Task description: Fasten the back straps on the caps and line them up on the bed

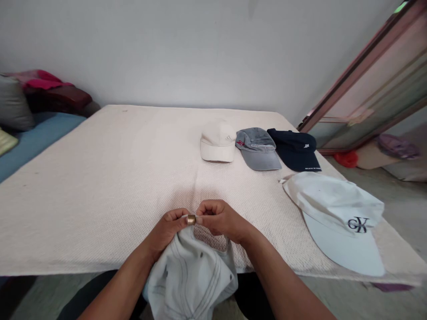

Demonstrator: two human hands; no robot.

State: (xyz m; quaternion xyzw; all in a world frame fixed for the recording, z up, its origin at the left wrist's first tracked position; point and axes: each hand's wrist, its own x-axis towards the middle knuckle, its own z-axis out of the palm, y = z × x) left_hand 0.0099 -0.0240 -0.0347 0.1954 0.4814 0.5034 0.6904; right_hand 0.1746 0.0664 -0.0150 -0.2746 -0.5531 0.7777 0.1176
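A pale grey baseball cap [190,275] with dark stitching hangs over the table's front edge, its back opening turned toward the table. My left hand [171,226] pinches the cap's back strap just left of a brass-coloured buckle [191,219]. On the buckle's other side, the fingers of my right hand [218,218] are closed on the strap end. Both hands meet at the buckle, low in the middle of the view. The cap's brim is out of sight.
On the cream-covered table [100,178] lie a cream cap [217,142], a grey cap [258,149], a navy cap [295,149] and, nearest on the right, a white cap [336,218] with dark letters. A wall stands behind; a blue-covered seat [46,133] is at left.
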